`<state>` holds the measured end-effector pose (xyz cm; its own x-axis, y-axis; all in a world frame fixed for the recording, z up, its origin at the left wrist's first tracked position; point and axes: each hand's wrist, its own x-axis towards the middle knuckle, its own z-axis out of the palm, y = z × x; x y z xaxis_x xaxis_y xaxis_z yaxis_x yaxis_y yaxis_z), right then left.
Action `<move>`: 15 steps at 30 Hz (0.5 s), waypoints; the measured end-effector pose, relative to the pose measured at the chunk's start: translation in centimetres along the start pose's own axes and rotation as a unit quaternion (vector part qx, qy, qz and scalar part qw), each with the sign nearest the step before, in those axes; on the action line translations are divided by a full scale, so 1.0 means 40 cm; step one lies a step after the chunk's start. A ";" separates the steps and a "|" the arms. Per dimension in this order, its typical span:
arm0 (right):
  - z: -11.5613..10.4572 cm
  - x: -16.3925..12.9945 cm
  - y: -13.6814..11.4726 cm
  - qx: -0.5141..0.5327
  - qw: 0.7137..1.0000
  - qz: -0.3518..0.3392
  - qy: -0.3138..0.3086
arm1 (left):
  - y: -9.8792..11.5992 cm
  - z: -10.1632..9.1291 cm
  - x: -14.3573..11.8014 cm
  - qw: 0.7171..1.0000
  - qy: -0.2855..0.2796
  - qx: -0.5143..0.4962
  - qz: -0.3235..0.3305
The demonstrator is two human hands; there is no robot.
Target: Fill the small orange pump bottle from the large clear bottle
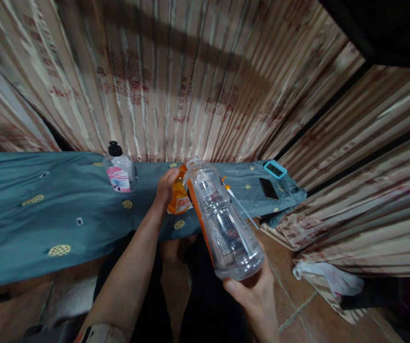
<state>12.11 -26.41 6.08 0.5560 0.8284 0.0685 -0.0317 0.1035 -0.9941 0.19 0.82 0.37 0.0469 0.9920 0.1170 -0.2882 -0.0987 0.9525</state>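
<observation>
A large clear plastic bottle [228,233] with an orange-edged label is tilted, its narrow neck pointing up and away from me toward the orange bottle. My right hand [256,295] grips it around the base. Beyond and left of it stands an orange bottle [179,199] with a pale label, and my left hand [166,186] is closed around its upper side. The clear bottle's neck hides part of the orange one, so whether the two mouths touch I cannot tell. Right of the clear bottle rests an orange-and-white pump head [229,190] with a long thin tube.
A clear bottle with black cap and pink label [119,175] stands at left on the teal cloth [83,195]. On the right lie a black phone [269,188] and a blue-framed digital clock [275,169]. Pleated curtains [176,81] hang behind the bench.
</observation>
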 end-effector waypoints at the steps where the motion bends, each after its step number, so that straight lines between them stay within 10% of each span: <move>1: 0.000 0.000 0.000 0.001 1.000 0.002 0.001 | 0.001 0.000 -0.001 1.000 0.001 -0.003 -0.002; 15: -0.001 -0.001 0.000 -0.012 1.000 0.005 -0.002 | 0.012 0.000 -0.006 1.000 0.005 0.012 -0.010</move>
<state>12.11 -26.48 6.09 0.5528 0.8313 0.0587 -0.0175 0.0820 -0.9965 0.02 0.54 0.79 0.0425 0.9946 0.0948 -0.2638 -0.0803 0.9612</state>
